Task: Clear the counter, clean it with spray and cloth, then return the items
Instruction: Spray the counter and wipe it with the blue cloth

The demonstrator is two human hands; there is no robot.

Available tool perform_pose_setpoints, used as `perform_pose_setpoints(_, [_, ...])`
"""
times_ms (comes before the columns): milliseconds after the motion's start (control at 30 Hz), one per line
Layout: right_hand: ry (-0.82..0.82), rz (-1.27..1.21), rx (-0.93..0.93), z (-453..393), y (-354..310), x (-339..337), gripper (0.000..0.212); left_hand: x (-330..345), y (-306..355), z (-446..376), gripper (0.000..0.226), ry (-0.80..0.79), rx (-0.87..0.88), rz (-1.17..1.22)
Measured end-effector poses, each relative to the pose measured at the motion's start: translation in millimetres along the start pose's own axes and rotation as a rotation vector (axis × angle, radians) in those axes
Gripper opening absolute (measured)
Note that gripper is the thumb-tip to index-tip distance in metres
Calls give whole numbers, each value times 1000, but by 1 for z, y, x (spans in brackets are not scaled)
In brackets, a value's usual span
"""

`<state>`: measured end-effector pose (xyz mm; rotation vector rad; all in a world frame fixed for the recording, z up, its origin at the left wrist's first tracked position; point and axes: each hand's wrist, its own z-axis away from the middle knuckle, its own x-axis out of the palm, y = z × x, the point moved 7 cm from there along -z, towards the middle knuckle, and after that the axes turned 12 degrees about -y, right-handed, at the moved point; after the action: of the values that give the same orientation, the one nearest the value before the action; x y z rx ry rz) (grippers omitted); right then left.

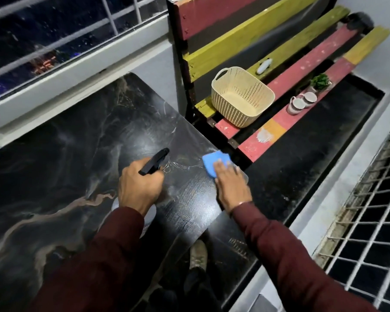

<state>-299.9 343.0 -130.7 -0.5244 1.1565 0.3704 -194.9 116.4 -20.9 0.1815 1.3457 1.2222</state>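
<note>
Pressing down on a blue cloth (212, 162), the right hand (231, 184) is laid flat, its fingers (223, 168) straight and spread over the cloth at the right edge of the dark marbled table (65, 158). Part of the cloth is seen sticking out ahead of the fingertips. A spray bottle (154, 161) is gripped by the left hand (139, 188): fingers curled round the neck, black nozzle aimed away from the person over the table's middle; a pale part of the bottle body is glimpsed under the wrist. Both arms are covered by dark red sleeves (286, 251).

Off the table, to the right, a bench (302, 70) of red and yellow slats is noted. On it are set a cream perforated basket (242, 97), two white cups (302, 101) side by side and touching, a small green potted plant (319, 82) just behind the cups, and a small white object (264, 66) near the backrest, too blurred to identify. A barred window (54, 41) is seen behind the table.
</note>
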Motion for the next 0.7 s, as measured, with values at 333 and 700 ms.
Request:
perform_pose_setpoints(333, [-170,115,-624,14,-225,55,59,-45,-26,-2,17,140,-90,84])
perform_pose_setpoints(700, [71,33,-82,-96,-169,17,57,-107,-95,8,14,272,-237,187])
